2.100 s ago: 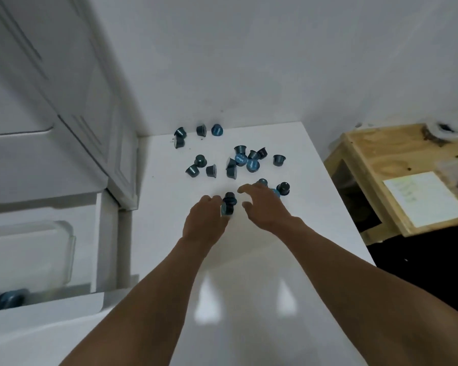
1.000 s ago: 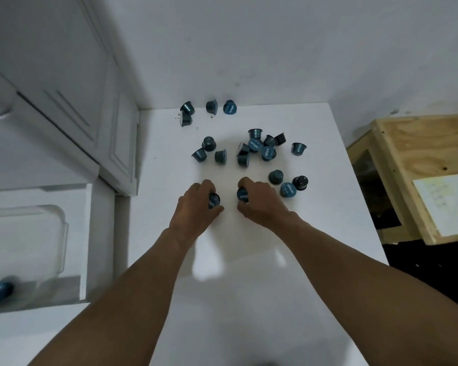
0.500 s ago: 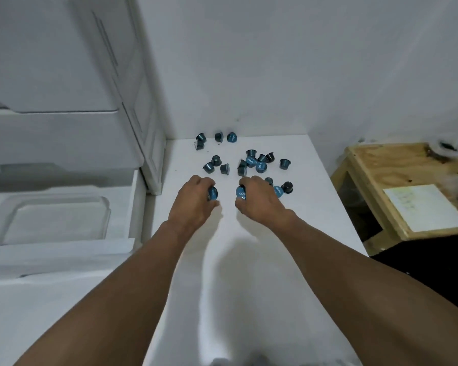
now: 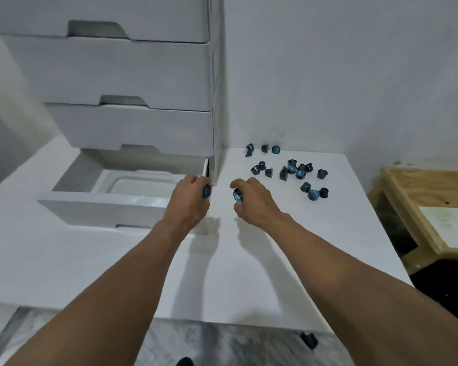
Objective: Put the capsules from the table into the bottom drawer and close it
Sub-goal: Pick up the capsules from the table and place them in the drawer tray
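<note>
Left hand (image 4: 189,202) is up at the right front corner of the bottom drawer (image 4: 103,210), fingers (image 4: 193,180) curled round a blue capsule (image 4: 206,192) and pinching it against the thumb. Right hand (image 4: 254,204) hangs just beside it over the desk (image 4: 249,273), its fingers likewise pinching a second capsule (image 4: 237,194). The drawer stands pulled out with a clear tray (image 4: 143,184) inside; I can't make out any capsule in it from here. The loose capsules (image 4: 291,170) lie scattered near the wall, well apart from both hands, so I judge this job far from done.

Now the worry. My left hand sits right over the drawer's side wall, next to the cabinet (image 4: 132,75) edge. Let go here and the capsule could clip that rim and bounce back onto the desk. The right hand has farther to go, and across the left wrist's lane, so a bump could knock either pinch loose. A dropped capsule landing on its side could roll off the desk to the floor. I'd want both hands well over the tray before opening.
</note>
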